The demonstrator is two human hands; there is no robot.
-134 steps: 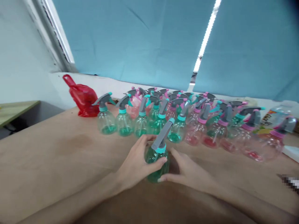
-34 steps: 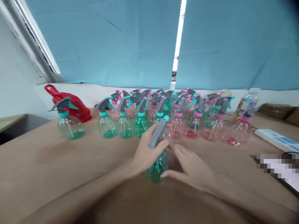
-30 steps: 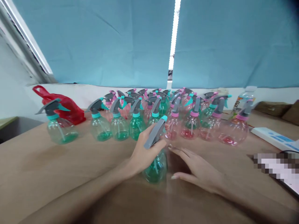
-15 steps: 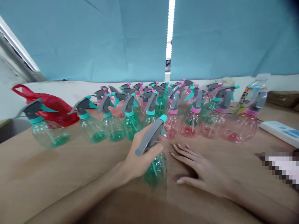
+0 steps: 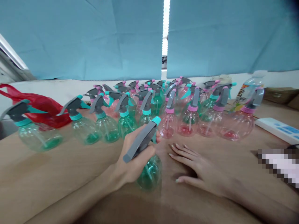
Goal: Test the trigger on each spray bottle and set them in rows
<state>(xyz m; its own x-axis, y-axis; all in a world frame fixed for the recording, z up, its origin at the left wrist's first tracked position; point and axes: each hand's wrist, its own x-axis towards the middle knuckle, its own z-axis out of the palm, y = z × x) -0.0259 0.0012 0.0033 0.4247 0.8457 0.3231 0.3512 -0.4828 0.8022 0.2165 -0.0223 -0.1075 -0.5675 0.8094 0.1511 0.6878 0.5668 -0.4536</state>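
Observation:
My left hand [image 5: 134, 158] is wrapped round the neck of a green spray bottle [image 5: 149, 175] with a grey and teal trigger head. That bottle stands near the front of the table, its nozzle tilted away from me; the collar is hidden in my fingers. My right hand [image 5: 193, 165] lies flat on the tabletop just to the right, fingers spread, holding nothing. Beyond my hands is a front row of spray bottles, green ones such as a green bottle [image 5: 127, 124] on the left and pink ones such as a pink bottle [image 5: 167, 126] on the right.
More spray bottles crowd behind the front row. A red plastic bag [image 5: 50, 109] lies at the left. On the right are a clear drink bottle [image 5: 249, 85], a white device with blue buttons [image 5: 277, 127] and a blurred-out item [image 5: 280, 165]. A blue curtain [image 5: 81, 40] hangs behind.
The view has shifted slightly, so the bottles and bag appear further left. My left hand keeps its grip on the green spray bottle, and my right hand stays flat on the table.

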